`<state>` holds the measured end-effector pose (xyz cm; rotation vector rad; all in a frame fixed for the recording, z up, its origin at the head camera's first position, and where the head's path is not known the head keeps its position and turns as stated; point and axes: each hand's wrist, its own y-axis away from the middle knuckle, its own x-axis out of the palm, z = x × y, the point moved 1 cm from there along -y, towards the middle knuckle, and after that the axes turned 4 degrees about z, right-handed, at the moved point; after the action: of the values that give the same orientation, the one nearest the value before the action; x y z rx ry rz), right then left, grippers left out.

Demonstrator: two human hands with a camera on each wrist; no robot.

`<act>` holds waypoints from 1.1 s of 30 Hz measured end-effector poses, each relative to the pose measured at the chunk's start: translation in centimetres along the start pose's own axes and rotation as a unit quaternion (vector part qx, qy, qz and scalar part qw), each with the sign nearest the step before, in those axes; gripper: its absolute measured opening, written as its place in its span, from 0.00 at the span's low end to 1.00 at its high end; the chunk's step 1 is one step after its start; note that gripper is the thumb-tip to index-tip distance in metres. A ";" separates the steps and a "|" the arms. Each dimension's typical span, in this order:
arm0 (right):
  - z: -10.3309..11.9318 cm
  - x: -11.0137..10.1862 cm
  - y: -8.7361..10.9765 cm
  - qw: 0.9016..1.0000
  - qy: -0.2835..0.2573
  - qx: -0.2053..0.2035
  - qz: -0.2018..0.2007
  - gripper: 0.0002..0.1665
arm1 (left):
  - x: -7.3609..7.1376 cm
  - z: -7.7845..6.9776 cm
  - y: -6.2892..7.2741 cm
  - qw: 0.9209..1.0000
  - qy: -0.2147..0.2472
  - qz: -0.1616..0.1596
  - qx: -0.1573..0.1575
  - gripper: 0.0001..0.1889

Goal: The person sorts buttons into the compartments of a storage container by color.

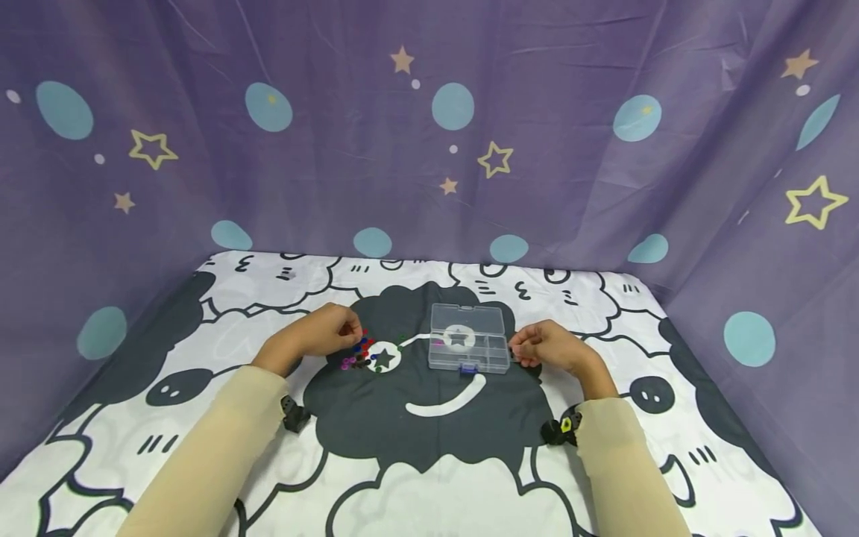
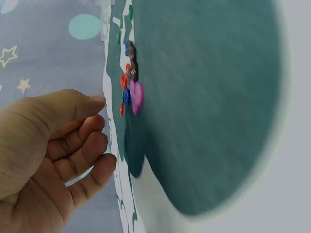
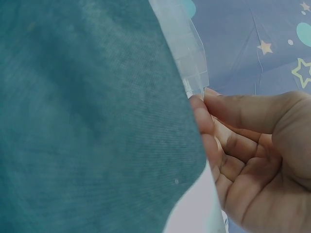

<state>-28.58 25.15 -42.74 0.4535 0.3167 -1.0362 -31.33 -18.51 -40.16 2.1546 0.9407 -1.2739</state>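
Small bead-like pieces in red, blue, purple, dark brown and green lie in a loose cluster on the cloth. Right beside them, my left hand hovers with loosely bent fingers; in the left wrist view a gap shows between thumb and fingertips, with nothing in it. To the right stands a clear plastic compartment box, its lid raised at the back and a blue latch in front. One pink piece shows inside it. My right hand pinches the box's right edge between thumb and forefinger.
The cloth has a dark cloud face printed on it among white cartoon clouds. A purple curtain with stars and ovals hangs behind and at both sides. Black wrist cameras sit under both sleeves.
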 end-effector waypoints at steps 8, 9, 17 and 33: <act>0.0 0.0 0.1 1.000 0.001 0.004 -0.003 0.11 | -0.1 0.9 1.4 1.000 -0.012 0.019 -0.022 0.07; 0.0 0.0 0.0 1.000 0.000 0.005 -0.002 0.10 | -0.1 1.0 1.5 0.999 -0.009 0.023 -0.024 0.07; -0.2 0.0 0.0 1.000 -0.003 0.001 0.001 0.11 | 0.0 1.3 2.4 0.999 0.016 0.049 -0.017 0.05; -0.3 0.0 0.1 1.000 -0.009 -0.004 0.004 0.11 | 0.5 1.2 2.6 0.998 0.005 0.048 0.038 0.05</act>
<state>-28.55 25.30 -42.94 0.4378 0.3020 -1.0301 -29.88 -20.91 -41.10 2.2371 0.7934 -1.2714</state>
